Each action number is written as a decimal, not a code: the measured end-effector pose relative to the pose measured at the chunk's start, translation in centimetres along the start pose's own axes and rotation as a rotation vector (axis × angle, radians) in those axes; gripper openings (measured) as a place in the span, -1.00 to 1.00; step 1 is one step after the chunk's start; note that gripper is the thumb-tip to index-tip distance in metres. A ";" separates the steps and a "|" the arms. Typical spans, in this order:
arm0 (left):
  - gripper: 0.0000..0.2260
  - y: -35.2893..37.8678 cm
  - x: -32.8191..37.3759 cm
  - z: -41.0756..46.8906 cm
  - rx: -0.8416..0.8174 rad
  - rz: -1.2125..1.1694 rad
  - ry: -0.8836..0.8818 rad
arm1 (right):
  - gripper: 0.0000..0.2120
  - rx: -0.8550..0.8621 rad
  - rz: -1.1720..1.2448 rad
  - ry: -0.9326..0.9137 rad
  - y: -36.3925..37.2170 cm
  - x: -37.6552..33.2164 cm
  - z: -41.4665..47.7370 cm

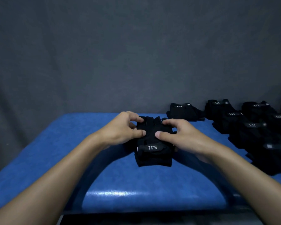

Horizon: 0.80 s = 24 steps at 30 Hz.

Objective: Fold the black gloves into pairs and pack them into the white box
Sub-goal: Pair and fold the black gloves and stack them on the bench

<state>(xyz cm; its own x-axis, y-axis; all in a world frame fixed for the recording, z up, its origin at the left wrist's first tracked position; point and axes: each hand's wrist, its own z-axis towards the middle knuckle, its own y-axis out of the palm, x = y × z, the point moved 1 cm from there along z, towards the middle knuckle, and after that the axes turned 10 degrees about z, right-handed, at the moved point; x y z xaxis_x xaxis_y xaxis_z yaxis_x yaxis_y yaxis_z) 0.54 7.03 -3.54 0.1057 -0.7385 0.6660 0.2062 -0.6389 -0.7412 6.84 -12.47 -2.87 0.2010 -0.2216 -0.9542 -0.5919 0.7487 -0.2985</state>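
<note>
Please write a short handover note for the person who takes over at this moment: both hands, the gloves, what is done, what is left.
Left hand: pinching the far left edge of the centre gloves.
Right hand: pressing on their right side, thumb on top.
The centre gloves lie on the blue table, strap toward you.
Spare gloves lie in rows at the right, apart from the hands.
White box: not in view.
Done: cannot tell whether any pair is packed.
Left: finish this fold, then the rest, then pack all.
</note>
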 end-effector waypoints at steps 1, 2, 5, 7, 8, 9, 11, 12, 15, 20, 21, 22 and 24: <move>-0.62 0.1 -0.1 0.0 -0.006 0.013 0.001 | -0.73 0.001 -0.017 0.007 0.0 0.2 0.0; -0.61 0.3 -0.2 0.0 -0.015 0.026 0.006 | -0.67 0.019 -0.064 0.007 -0.2 0.6 0.1; -0.66 0.6 -0.1 0.0 0.043 0.119 0.063 | -0.66 0.162 -0.254 -0.104 -0.9 1.5 0.0; -0.76 0.4 0.2 -0.2 0.109 0.169 0.130 | -0.80 0.195 -0.294 -0.303 -1.5 1.2 -0.7; -0.81 0.2 0.5 -0.4 0.126 0.175 0.167 | -0.86 0.148 -0.301 -0.397 -1.8 1.1 -1.1; -0.84 0.1 0.7 -0.7 0.127 0.174 0.204 | -0.88 0.073 -0.314 -0.467 -2.0 1.0 -1.6; -0.83 0.0 1.0 -1.4 0.074 0.174 0.268 | -0.86 -0.064 -0.380 -0.528 -2.0 1.1 -2.4; -0.81 0.1 1.0 -1.7 0.035 0.193 0.289 | -0.83 -0.103 -0.440 -0.535 -2.0 1.3 -2.6; -0.70 0.4 0.9 -2.5 -0.088 0.288 0.289 | -0.76 -0.141 -0.599 -0.522 -2.1 2.1 -2.8; -0.54 0.5 0.8 -3.1 -0.165 0.338 0.276 | -0.76 -0.134 -0.750 -0.569 -2.0 2.4 -2.9; -0.53 0.6 0.9 -3.3 -0.170 0.343 0.275 | -0.79 -0.131 -0.770 -0.574 -1.8 2.4 -2.9; -0.52 0.6 0.9 -3.4 -0.174 0.353 0.268 | -0.81 -0.126 -0.776 -0.579 -1.6 2.4 -2.9; -0.51 0.8 0.9 -3.5 -0.184 0.405 0.245 | -0.82 -0.090 -0.721 -0.583 -1.3 2.6 -2.8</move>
<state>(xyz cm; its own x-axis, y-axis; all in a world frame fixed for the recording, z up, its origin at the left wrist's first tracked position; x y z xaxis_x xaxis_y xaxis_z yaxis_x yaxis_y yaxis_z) -2.59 5.12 -3.82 -0.0944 -0.9495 0.2991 0.0184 -0.3021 -0.9531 5.94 -15.71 -5.01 0.8893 -0.2474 -0.3846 -0.2248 0.4959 -0.8388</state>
